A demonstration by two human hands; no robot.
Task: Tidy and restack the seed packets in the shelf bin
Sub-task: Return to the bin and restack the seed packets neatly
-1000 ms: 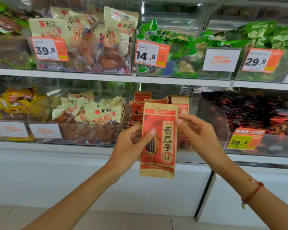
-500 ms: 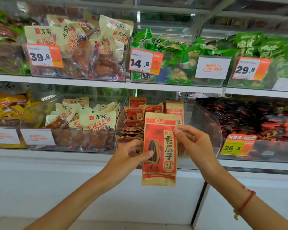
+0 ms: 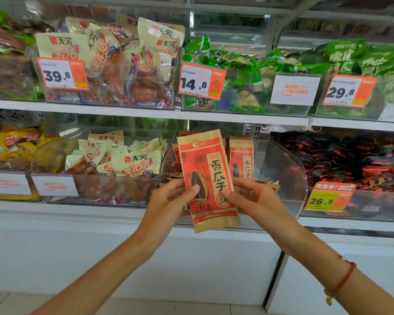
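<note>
Seed packet (image 3: 208,180), centre of the frame: a flat kraft-paper pouch printed red, held upright with a slight lean to the left in front of the clear shelf bin (image 3: 284,171) on the lower shelf. By its look it is light and thin, stiff enough at the sealed edges to stand without drooping, yet loosely filled, so the contents would likely shift if it were tipped. The paper surface should give fair friction. The long side edges in the lower half are the sensible hold, which is where both hands have it.

Left hand (image 3: 168,201): thumb laid across the front of the packet over the seed picture, fingers behind, pinching the left edge. Right hand (image 3: 253,196): thumb on the front at the right edge, fingers curled behind; it also appears to hold further packets fanned behind, though this is partly hidden.

Behind, in the bin: more packets (image 3: 241,158) standing upright, others lying loose at the left.

Change from half a second earlier: the right hand has slid from the packet's upper right corner down to its lower half, and the packet has risen toward the bin.
</note>
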